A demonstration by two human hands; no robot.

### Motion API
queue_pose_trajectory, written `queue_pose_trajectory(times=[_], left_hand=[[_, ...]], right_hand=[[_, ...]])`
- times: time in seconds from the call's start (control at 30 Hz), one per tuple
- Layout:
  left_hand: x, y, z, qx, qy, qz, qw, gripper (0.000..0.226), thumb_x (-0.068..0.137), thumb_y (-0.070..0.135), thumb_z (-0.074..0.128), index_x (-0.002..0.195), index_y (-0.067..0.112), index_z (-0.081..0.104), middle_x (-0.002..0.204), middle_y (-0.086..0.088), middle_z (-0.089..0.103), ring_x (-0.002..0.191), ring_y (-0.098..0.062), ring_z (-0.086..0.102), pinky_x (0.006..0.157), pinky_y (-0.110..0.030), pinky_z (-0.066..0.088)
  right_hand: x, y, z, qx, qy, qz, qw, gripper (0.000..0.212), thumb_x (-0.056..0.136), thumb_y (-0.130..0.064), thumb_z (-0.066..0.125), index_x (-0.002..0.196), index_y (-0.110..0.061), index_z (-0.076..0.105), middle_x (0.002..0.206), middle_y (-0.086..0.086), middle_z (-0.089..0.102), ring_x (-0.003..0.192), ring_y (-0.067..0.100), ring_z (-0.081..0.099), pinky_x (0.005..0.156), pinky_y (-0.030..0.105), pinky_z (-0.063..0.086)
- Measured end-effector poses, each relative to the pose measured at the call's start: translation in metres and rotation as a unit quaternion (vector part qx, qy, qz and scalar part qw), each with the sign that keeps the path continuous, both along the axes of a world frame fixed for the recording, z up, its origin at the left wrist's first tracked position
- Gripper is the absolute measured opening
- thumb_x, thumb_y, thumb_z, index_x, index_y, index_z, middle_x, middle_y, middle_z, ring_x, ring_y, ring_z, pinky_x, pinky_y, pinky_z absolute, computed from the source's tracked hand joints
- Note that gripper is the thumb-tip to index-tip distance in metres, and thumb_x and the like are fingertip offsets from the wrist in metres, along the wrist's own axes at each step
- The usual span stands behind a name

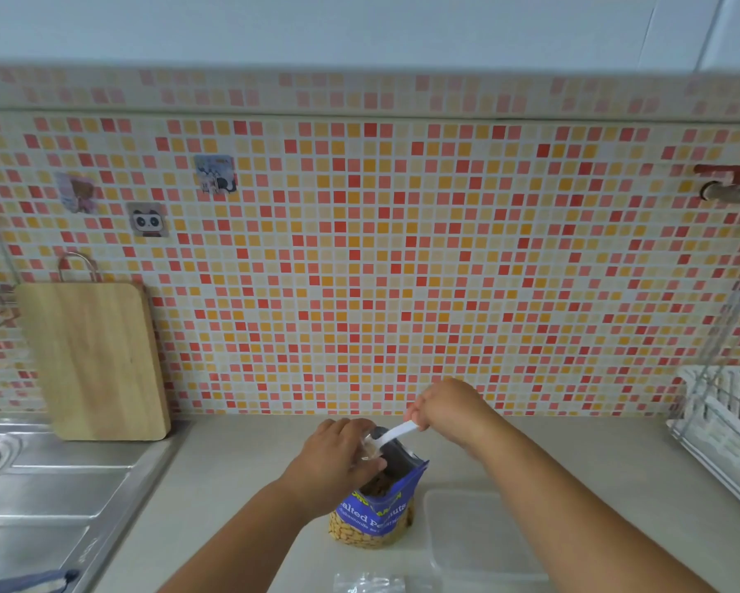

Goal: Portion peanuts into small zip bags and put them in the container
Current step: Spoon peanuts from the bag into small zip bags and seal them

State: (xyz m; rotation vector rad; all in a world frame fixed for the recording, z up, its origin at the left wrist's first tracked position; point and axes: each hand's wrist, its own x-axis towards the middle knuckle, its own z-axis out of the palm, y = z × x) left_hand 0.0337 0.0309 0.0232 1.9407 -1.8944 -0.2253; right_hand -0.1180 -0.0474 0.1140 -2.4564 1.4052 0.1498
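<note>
A blue bag of salted peanuts [377,513] stands upright and open on the counter. My left hand [338,457] holds a small clear zip bag [370,449] over the bag's mouth. My right hand [449,410] pinches the handle of a white plastic spoon [396,433], whose bowl points down into the small bag. A clear plastic container [475,532] lies on the counter just right of the peanut bag. More clear zip bags [366,583] lie at the bottom edge of the view.
A steel sink [39,477] fills the left side, with a wooden cutting board [94,361] leaning on the tiled wall. A white dish rack [727,425] stands at the right. A blue cloth [30,582] lies at the sink's near corner.
</note>
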Motion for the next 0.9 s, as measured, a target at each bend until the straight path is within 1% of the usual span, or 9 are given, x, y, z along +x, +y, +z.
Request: queue_pose_trajectory(times=[0.1, 0.2, 0.33, 0.5, 0.6, 0.67, 0.7, 0.8, 0.9], left_hand=[[-0.006, -0.006, -0.002, -0.01, 0.088, 0.011, 0.996, 0.049, 0.092, 0.047, 0.047, 0.135, 0.024, 0.04, 0.127, 0.008, 0.048, 0.12, -0.014, 0.04, 0.1, -0.026, 0.034], [-0.007, -0.01, -0.002, -0.025, 0.168, 0.027, 0.985, 0.047, 0.091, 0.05, 0.046, 0.129, 0.024, 0.046, 0.121, 0.005, 0.056, 0.11, -0.014, 0.049, 0.097, -0.034, 0.044], [-0.002, -0.01, 0.001, -0.052, 0.261, 0.043, 0.963, 0.04, 0.09, 0.045, 0.052, 0.123, 0.023, 0.051, 0.113, 0.006, 0.063, 0.103, -0.011, 0.058, 0.093, -0.038, 0.05], [0.004, -0.002, 0.007, -0.051, 0.349, 0.078, 0.932, 0.031, 0.093, 0.04, 0.05, 0.121, 0.029, 0.046, 0.098, 0.012, 0.059, 0.093, -0.008, 0.061, 0.083, -0.027, 0.053], [0.001, 0.009, 0.014, -0.045, 0.467, 0.072, 0.88, 0.033, 0.095, 0.039, 0.044, 0.126, 0.026, 0.045, 0.066, -0.003, 0.06, 0.067, -0.015, 0.061, 0.068, -0.015, 0.051], [-0.001, 0.016, 0.018, -0.047, 0.552, 0.057, 0.83, 0.03, 0.097, 0.037, 0.038, 0.125, 0.03, 0.046, 0.052, 0.007, 0.061, 0.055, -0.004, 0.061, 0.065, -0.012, 0.047], [-0.003, 0.019, 0.02, -0.047, 0.596, 0.047, 0.8, 0.03, 0.097, 0.039, 0.035, 0.124, 0.031, 0.047, 0.057, 0.01, 0.064, 0.059, 0.0, 0.062, 0.066, -0.014, 0.047], [-0.007, 0.027, 0.027, -0.027, 0.703, 0.037, 0.71, 0.04, 0.096, 0.044, 0.028, 0.122, 0.027, 0.054, 0.099, -0.005, 0.06, 0.099, -0.018, 0.062, 0.073, -0.026, 0.052], [-0.011, 0.036, 0.029, 0.003, 0.74, 0.009, 0.672, 0.045, 0.095, 0.043, 0.028, 0.123, 0.026, 0.058, 0.098, -0.008, 0.058, 0.08, -0.018, 0.063, 0.066, -0.03, 0.051]], right_hand=[[0.004, 0.014, 0.009, -0.086, -0.088, 0.098, 0.988, 0.024, 0.092, -0.014, 0.05, 0.103, -0.015, 0.072, 0.113, 0.003, 0.067, 0.104, 0.022, 0.061, 0.089, 0.032, 0.049], [0.012, 0.03, 0.023, -0.139, -0.063, 0.16, 0.975, 0.022, 0.088, -0.016, 0.057, 0.106, -0.023, 0.069, 0.11, -0.001, 0.063, 0.105, 0.02, 0.056, 0.088, 0.033, 0.049], [0.0, 0.034, 0.038, -0.292, -0.07, 0.246, 0.922, 0.027, 0.086, -0.017, 0.053, 0.108, -0.022, 0.067, 0.105, -0.005, 0.064, 0.104, 0.018, 0.049, 0.093, 0.033, 0.041], [-0.023, 0.02, 0.02, -0.426, -0.171, 0.118, 0.881, 0.019, 0.072, -0.018, 0.055, 0.077, -0.022, 0.073, 0.071, -0.008, 0.069, 0.072, 0.018, 0.058, 0.066, 0.032, 0.049], [-0.021, 0.02, -0.023, -0.365, -0.158, 0.019, 0.917, 0.025, 0.076, -0.021, 0.05, 0.08, -0.025, 0.074, 0.075, -0.006, 0.069, 0.079, 0.019, 0.056, 0.072, 0.032, 0.046], [-0.016, 0.024, -0.056, -0.248, -0.128, 0.006, 0.96, 0.029, 0.087, -0.02, 0.045, 0.102, -0.026, 0.07, 0.097, -0.005, 0.069, 0.101, 0.022, 0.052, 0.082, 0.031, 0.036], [-0.012, 0.027, -0.069, -0.208, -0.11, 0.012, 0.972, 0.03, 0.09, -0.019, 0.043, 0.108, -0.026, 0.067, 0.103, -0.004, 0.068, 0.107, 0.023, 0.049, 0.08, 0.03, 0.031], [-0.003, 0.036, -0.086, -0.168, -0.073, 0.023, 0.983, 0.029, 0.095, -0.025, 0.042, 0.113, -0.027, 0.064, 0.11, -0.002, 0.064, 0.106, 0.022, 0.046, 0.076, 0.029, 0.028], [0.003, 0.04, -0.078, -0.125, -0.225, -0.03, 0.966, 0.027, 0.094, -0.038, 0.045, 0.106, -0.03, 0.067, 0.108, -0.007, 0.063, 0.104, 0.018, 0.049, 0.082, 0.027, 0.038]])
